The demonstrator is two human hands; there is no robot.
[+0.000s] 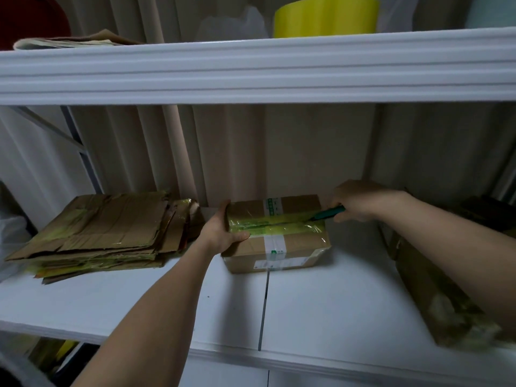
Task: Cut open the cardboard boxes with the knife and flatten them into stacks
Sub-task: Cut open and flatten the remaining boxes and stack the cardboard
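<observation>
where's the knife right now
In the head view the knife is right of centre, gripped in the right hand, its tip on the green tape seam on top of the cardboard box that the left hand steadies.

- Cardboard box: brown, with a yellow-green translucent tape band along its top and a white strip printed green across it.
- Knife: teal-green handle.
- Flattened stack: brown, with yellow-green tape remnants.
- Shelf: white.
- Roll on the upper level: bright yellow.
</observation>
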